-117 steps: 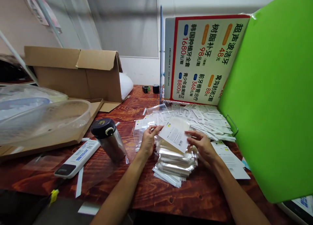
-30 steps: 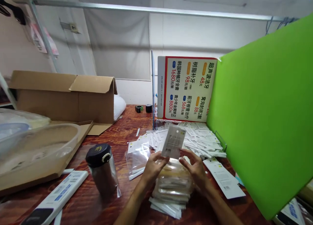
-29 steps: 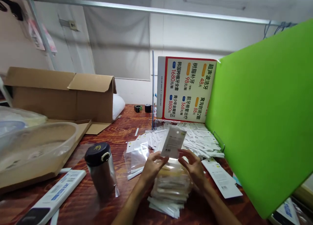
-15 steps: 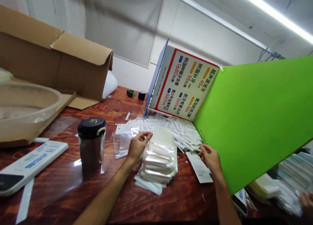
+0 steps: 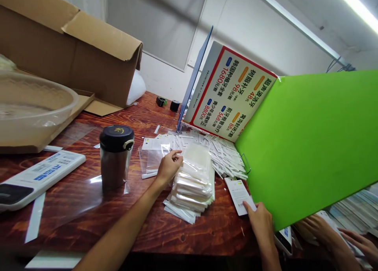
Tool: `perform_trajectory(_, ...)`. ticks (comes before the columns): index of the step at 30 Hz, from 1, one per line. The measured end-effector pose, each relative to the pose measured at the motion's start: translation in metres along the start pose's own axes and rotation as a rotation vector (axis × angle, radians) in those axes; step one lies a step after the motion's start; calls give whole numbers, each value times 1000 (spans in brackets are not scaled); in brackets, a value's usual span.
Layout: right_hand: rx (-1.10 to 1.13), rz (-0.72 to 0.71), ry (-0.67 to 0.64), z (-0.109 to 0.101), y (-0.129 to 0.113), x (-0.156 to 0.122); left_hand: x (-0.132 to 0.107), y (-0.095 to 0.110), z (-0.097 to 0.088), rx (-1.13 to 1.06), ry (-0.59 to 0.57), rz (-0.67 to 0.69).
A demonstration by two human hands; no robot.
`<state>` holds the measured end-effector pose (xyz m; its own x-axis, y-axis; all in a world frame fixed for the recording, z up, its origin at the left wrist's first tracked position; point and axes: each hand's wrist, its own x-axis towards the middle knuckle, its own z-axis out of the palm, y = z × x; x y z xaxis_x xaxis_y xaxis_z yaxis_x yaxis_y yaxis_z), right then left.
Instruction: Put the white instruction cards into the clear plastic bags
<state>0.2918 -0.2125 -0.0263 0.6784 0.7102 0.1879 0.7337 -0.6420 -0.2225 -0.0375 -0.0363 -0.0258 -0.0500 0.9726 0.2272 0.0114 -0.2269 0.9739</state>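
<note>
My left hand is at the upper left side of a stack of clear plastic bags, its fingers curled in and close together. Whether a bag edge is between its fingertips I cannot make out. Lower on the right, my right hand has its fingers closed at the near end of a white printed card, a fingertip lying on its face. Behind the bags spreads a heap of white cards. Flat bags with a card lie left of the stack.
A bright green panel and a printed board stand behind the cards. Left are a lidded cup, a white device, a plastic basin and a cardboard box. Another person's hands show at lower right.
My right hand has moved down from the card heap's edge to the near end of the single card. My left hand remains beside the bags. Another person's hands have come further into view.
</note>
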Motion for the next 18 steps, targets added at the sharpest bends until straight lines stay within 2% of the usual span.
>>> perform_trajectory(4,434,139,87,-4,-1,7,-1,2,-2,101,72,27)
perform_trajectory(6,710,122,180,-8,-12,13,0,-1,-1,130,104,31)
perform_trajectory(8,988,36,215,-13,-33,21,1,-6,1,98,92,29)
perform_trajectory(10,1230,-60,139,-15,-63,31,2,-10,2,30,57,32)
perform_trajectory(13,1468,-160,-58,-13,-112,49,3,-11,1,-59,49,40)
perform_trajectory(16,1574,-245,-201,-2,-148,61,3,-9,-1,-102,70,12)
perform_trajectory(18,1609,-271,-270,10,-159,62,4,-8,-1,-116,65,6)
